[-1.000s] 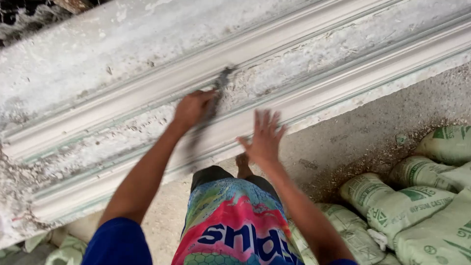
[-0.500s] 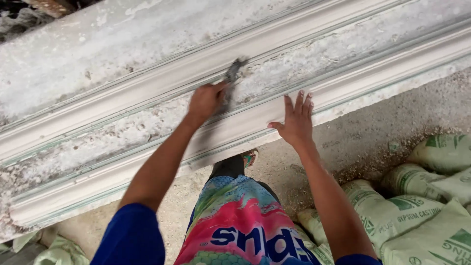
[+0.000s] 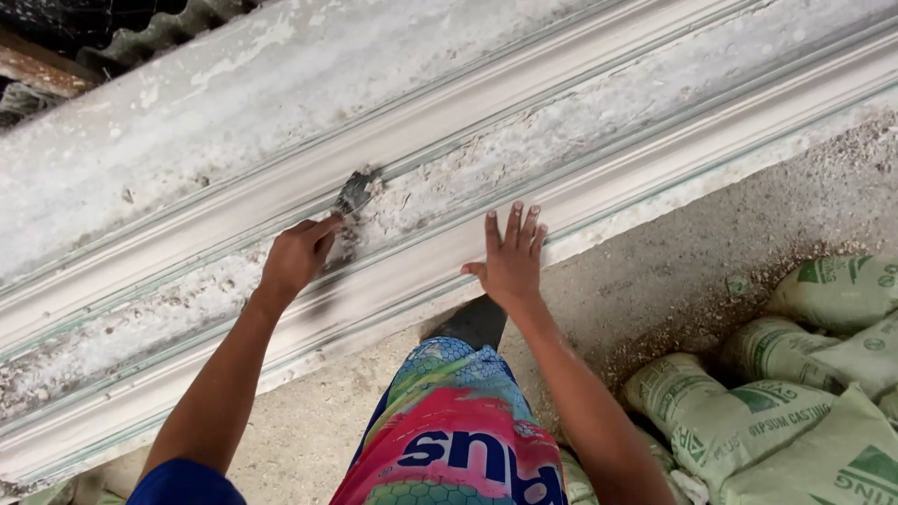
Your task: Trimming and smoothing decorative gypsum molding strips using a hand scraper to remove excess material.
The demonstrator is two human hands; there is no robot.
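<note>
A long white plaster moulding form [image 3: 599,112] runs diagonally across the view, crusted with dried plaster. My left hand [image 3: 297,257] grips a small metal scraper [image 3: 354,193] whose blade presses into the middle groove of the form. My right hand [image 3: 510,257] lies flat with fingers spread on the form's lower ridge, holding nothing. My leg in colourful patterned shorts [image 3: 454,430] stands just below the form.
Several green-and-white filled sacks [image 3: 786,393] are piled on the ground at lower right. Dusty concrete floor [image 3: 673,281] with plaster crumbs lies beside the form. A corrugated sheet [image 3: 159,33] shows at top left.
The scraper and my left hand have slid right along the groove. My right hand has shifted right along the lower ridge and now lies flat.
</note>
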